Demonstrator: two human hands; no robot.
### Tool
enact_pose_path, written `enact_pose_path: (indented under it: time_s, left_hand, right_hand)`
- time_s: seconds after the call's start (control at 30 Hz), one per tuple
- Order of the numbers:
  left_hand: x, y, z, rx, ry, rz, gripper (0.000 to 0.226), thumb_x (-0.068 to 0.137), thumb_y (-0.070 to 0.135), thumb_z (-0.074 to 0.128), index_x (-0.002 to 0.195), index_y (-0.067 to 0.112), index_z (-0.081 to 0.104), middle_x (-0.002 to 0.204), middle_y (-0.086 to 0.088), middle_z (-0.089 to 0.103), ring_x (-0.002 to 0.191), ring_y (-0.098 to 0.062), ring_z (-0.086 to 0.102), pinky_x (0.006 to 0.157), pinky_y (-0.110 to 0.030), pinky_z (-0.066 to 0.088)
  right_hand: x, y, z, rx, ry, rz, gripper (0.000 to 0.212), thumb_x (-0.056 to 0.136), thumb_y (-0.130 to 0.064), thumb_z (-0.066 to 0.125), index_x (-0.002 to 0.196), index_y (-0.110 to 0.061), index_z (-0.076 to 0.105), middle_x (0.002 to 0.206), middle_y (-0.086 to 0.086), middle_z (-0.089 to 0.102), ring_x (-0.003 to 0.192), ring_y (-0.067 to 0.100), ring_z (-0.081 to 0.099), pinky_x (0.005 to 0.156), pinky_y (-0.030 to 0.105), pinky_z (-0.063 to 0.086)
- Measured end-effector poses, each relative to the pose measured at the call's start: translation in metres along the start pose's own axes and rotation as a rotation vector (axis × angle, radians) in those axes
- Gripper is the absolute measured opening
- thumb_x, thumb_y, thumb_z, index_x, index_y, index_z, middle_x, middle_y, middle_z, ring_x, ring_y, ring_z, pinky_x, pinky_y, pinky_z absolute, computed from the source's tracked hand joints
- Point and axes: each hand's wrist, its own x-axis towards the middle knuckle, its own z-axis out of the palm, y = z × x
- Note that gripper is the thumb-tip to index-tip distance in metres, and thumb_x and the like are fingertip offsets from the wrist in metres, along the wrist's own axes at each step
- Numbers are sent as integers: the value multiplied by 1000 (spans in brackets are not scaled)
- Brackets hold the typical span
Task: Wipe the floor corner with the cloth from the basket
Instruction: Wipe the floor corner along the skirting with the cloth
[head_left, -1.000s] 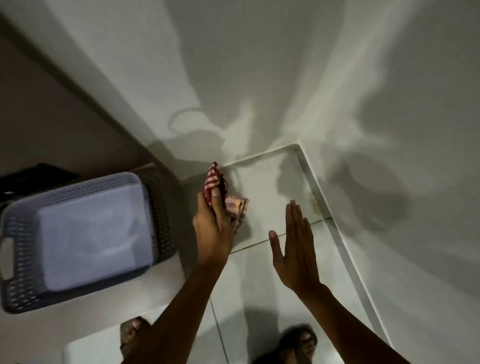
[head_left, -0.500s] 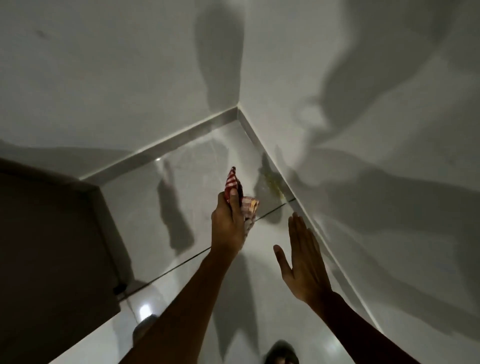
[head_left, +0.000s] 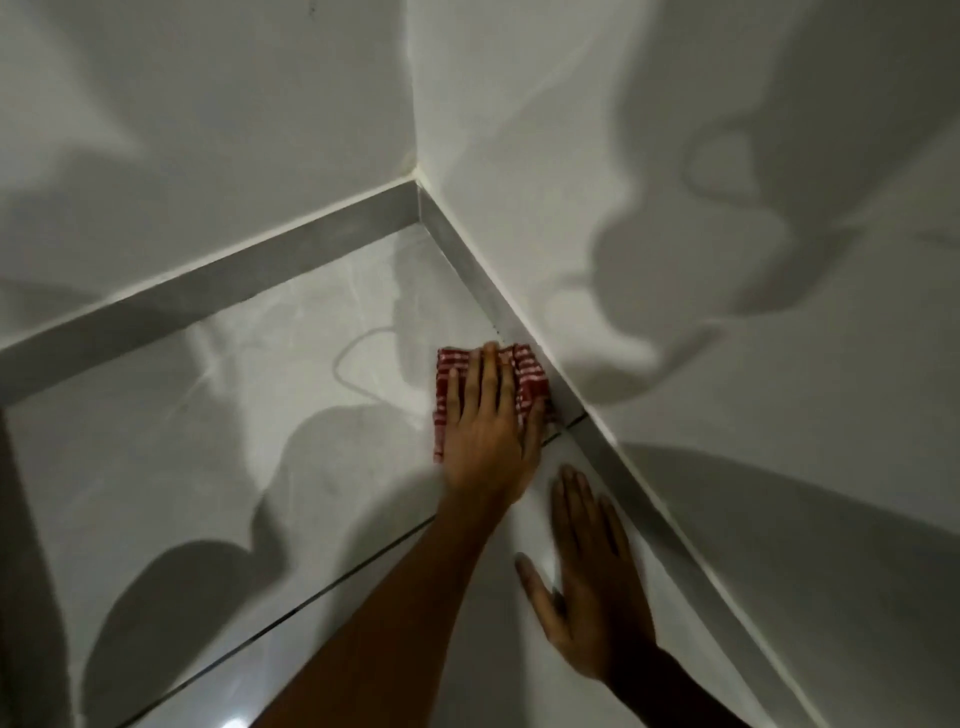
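Observation:
A red-and-white checked cloth lies on the glossy white floor tile, against the grey skirting of the right wall. My left hand lies flat on top of it, fingers spread, pressing it down. The floor corner where both skirtings meet is further back, beyond the cloth. My right hand rests palm down on the floor, nearer to me and next to the right skirting, with nothing in it. The basket is out of view.
White walls rise on the left and right behind grey skirting. A dark grout line crosses the tiles diagonally. A dark upright edge stands at the far left. Shadows cover much of the floor.
My left hand has come down from mid-air and put the cloth flat on the floor by the right skirting. My right hand has dropped onto the tile. The view has moved closer to the corner.

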Motion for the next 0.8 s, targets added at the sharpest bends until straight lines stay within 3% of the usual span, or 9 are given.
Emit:
enact_pose_path:
  time_s: [0.13,0.2,0.33,0.43,0.5,0.6,0.7,0.8]
  left_hand:
    - [-34,-5,14,67,87,135,58,114,42,28,163,12,41,174,-10,34,164,-27,28,132,-52,27]
    - [-41,-18,13,134,108,93,56,114,38,29,161,10,44,172,-12,37,161,-29,34,131,-52,30]
    - [-4,-19,4,145,42,-80,68,110,44,15,168,9,27,179,-14,18,166,-32,17,136,-53,14]
    - [20,0,4,89,11,-78,72,108,47,14,168,9,24,180,-13,15,167,-31,12,136,-53,12]
    - [10,7,6,89,4,-25,69,110,47,22,167,10,30,179,-14,19,167,-31,15,136,-53,12]
    - [-27,-2,2,95,44,60,56,107,47,39,155,21,54,168,-17,41,156,-37,28,128,-61,22]
    - [-35,-15,-4,156,62,10,52,104,48,43,147,27,63,153,-20,55,137,-40,38,113,-66,42]
    - [-16,-5,-1,119,126,-70,46,101,32,63,146,22,64,151,-18,58,135,-46,52,110,-64,44]
  right_hand:
    - [1,4,5,-11,-1,17,94,110,-66,46,178,-8,16,190,8,12,176,23,12,141,44,16]
    - [1,4,6,-22,-14,25,96,108,-67,47,178,-8,18,189,10,13,176,26,16,140,45,17]
    - [1,2,10,14,-39,111,102,106,-76,38,179,-10,11,190,9,7,176,27,12,140,43,13]
    - [0,-1,10,49,-24,150,103,106,-76,38,179,-11,8,190,7,4,176,27,10,139,44,16]
    - [-1,-1,10,69,-17,161,103,106,-77,36,179,-11,9,190,7,6,176,27,11,139,46,19]
    - [-3,0,12,64,-2,138,102,106,-74,44,178,-7,16,189,11,10,175,30,16,139,46,20]
    - [-1,0,12,64,14,136,105,103,-69,55,177,-6,17,189,12,11,175,30,18,138,47,22]
    - [-3,0,13,76,34,144,104,104,-69,53,178,-6,17,189,10,12,176,29,15,140,48,23]
